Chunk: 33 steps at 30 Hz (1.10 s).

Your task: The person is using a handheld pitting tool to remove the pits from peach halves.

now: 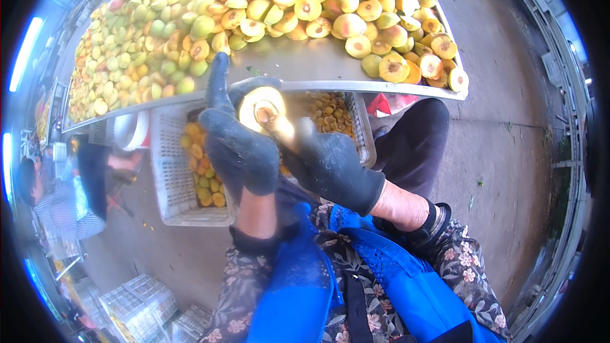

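Both my hands wear dark rubber-coated gloves. My left hand (238, 133) grips a peach half (262, 107), its cut face turned toward me with a brown stone hollow in the middle. The left index finger points up toward the table edge. Close against the fruit, my right hand (333, 162) is closed, its fingertips at the peach's lower right side. A pale yellow, brightly lit piece (284, 132) shows at those fingertips; glare and the fingers hide what it is. Beyond my hands, many halved peaches (308, 7) are heaped on a metal-topped table (298, 63).
Below the table edge stands a white plastic crate (175, 181) with peach pieces in it. Another crate edge (361, 130) shows behind my right hand, with cut fruit. A white bucket (130, 132) and a seated person (60, 206) are at left. Stacked crates (140, 305) stand lower left.
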Available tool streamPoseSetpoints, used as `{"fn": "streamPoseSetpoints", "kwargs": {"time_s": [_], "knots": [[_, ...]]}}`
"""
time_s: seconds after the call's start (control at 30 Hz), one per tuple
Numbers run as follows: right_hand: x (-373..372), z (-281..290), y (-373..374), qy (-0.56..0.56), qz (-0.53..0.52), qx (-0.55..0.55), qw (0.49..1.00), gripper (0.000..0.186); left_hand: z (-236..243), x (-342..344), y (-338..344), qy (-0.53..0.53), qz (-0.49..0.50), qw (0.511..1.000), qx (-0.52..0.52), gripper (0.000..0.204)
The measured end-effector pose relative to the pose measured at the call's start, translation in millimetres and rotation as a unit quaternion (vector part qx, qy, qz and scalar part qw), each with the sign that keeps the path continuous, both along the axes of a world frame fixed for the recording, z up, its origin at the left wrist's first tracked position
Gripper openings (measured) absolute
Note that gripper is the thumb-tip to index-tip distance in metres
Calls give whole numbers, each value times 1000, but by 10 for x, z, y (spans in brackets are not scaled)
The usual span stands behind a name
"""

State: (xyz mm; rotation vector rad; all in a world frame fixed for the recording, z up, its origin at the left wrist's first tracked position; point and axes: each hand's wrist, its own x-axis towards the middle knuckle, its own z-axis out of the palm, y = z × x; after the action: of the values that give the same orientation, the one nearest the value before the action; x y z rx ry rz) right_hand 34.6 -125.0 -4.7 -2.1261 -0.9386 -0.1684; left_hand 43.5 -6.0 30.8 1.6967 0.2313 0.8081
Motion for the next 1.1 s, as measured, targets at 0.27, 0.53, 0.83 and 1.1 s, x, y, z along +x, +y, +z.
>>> {"fn": "streamPoseSetpoints", "kwargs": {"time_s": [0.27, 0.53, 0.83, 1.1], "knots": [[-8, 72, -135, 63, -32, -1, 998, 25, 6, 1, -27, 39, 8, 970, 240, 85], [195, -155, -329, 49, 4, -21, 999, 25, -117, 140, 49, 64, -223, 972, 24, 71], [305, -308, -421, 44, 42, -7, 998, 19, -143, 115, 36, 130, -247, 959, 41, 81], [183, -339, -375, 322, 153, 173, 918, 22, -159, -4, -46, 96, -205, 972, -57, 81]]}}
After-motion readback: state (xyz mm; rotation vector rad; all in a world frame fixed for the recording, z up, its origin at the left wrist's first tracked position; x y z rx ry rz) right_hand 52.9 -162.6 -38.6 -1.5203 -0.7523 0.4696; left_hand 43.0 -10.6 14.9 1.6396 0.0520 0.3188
